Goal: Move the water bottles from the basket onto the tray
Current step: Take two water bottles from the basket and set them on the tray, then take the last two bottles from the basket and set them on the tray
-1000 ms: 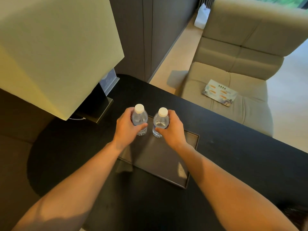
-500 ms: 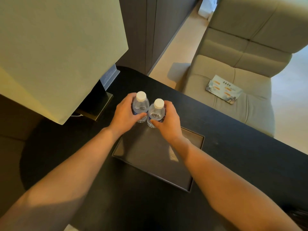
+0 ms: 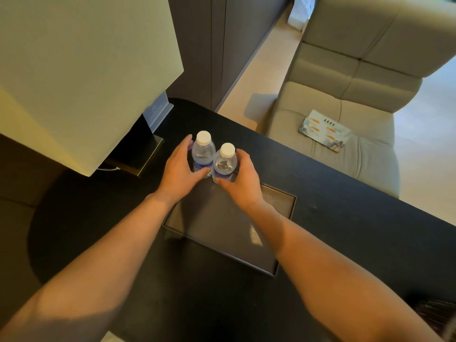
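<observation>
Two small clear water bottles with white caps stand upright and touching at the far left corner of a dark rectangular tray (image 3: 276, 201) on a black table. My left hand (image 3: 177, 172) wraps around the left bottle (image 3: 202, 151). My right hand (image 3: 243, 182) holds the right bottle (image 3: 225, 162) from its right side. The bottles' bases are hidden by my fingers. At the lower right edge a dark woven basket (image 3: 436, 314) shows only partly.
A large cream lampshade (image 3: 81, 70) hangs over the left, with its dark base (image 3: 138, 156) and a small sign (image 3: 158, 111) behind the bottles. Beyond the table's far edge stands a beige armchair (image 3: 345, 95) with a leaflet (image 3: 324, 129) on its seat.
Both hands have pushed the two bottles together and toward the tray's far left corner; they were apart a second ago and now touch.
</observation>
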Tool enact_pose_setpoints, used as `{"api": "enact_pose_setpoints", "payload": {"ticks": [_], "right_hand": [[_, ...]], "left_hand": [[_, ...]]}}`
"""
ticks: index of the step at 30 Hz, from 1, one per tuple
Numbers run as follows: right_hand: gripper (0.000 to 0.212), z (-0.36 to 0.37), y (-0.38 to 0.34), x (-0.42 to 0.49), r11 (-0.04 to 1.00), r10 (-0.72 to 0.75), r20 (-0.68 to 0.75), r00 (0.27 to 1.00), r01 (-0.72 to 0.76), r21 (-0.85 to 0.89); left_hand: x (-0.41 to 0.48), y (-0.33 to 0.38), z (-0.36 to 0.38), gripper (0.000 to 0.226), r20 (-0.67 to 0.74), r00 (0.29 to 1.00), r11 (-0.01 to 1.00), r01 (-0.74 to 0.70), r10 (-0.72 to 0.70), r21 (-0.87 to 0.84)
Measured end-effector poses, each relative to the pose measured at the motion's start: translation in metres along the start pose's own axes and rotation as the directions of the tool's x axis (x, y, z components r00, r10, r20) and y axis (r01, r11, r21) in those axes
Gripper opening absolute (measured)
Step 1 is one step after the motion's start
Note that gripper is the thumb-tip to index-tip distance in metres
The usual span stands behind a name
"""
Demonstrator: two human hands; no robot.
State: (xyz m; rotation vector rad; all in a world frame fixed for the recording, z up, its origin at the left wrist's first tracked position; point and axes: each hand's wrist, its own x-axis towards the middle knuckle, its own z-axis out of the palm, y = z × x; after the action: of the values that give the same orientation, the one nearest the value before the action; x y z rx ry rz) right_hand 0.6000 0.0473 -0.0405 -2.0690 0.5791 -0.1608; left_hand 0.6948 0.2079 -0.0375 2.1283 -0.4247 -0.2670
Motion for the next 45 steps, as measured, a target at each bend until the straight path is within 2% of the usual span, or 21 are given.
{"api": "enact_pose_setpoints", "payload": {"ticks": [6,11,17,21,28,34,35,38,42,45], "right_hand": [[0.084,-0.027,0.018,-0.042,0.989,0.038,0.007,0.999,-0.037,-0.145],[0.07,-0.067,0.049,-0.098,0.946,0.052,0.008,0.999,-0.047,-0.321],[0.056,-0.132,0.097,-0.183,0.879,0.055,0.017,0.998,-0.04,-0.476],[0.056,-0.185,0.134,-0.249,0.847,0.064,0.008,0.998,-0.05,-0.529],[0.05,-0.278,0.203,-0.37,0.906,0.168,-0.057,0.984,-0.177,-0.383],[0.021,-0.339,0.244,-0.444,0.953,0.144,-0.228,0.963,-0.198,-0.231],[0.02,-0.348,0.252,-0.452,0.949,0.157,-0.257,0.954,-0.218,-0.228],[0.036,-0.37,0.281,-0.473,0.912,0.232,-0.312,0.921,-0.317,-0.26],[0.046,-0.394,0.312,-0.491,0.84,0.343,-0.37,0.863,-0.458,-0.29],[0.045,-0.408,0.332,-0.495,0.784,0.425,-0.397,0.813,-0.551,-0.288]], "left_hand": [[-0.046,-0.005,0.004,0.096,-0.022,0.992,0.973,0.129,-0.127,0.19],[-0.103,0.005,0.031,0.067,0.036,0.967,0.91,0.226,-0.254,0.349],[-0.19,0.053,0.084,0.051,0.182,0.953,0.856,0.122,-0.243,0.503],[-0.252,0.095,0.129,0.042,0.271,0.939,0.827,0.025,-0.212,0.561],[-0.344,0.166,0.221,0.039,0.443,0.893,0.86,-0.167,-0.075,0.483],[-0.394,0.227,0.288,0.038,0.55,0.831,0.888,-0.313,0.084,0.337],[-0.4,0.237,0.299,0.036,0.56,0.82,0.887,-0.339,0.116,0.313],[-0.419,0.263,0.328,0.023,0.603,0.778,0.892,-0.385,0.176,0.237],[-0.444,0.284,0.364,0.017,0.684,0.723,0.924,-0.32,0.098,0.207],[-0.458,0.289,0.389,0.021,0.684,0.728,0.938,-0.211,-0.037,0.275]]}}
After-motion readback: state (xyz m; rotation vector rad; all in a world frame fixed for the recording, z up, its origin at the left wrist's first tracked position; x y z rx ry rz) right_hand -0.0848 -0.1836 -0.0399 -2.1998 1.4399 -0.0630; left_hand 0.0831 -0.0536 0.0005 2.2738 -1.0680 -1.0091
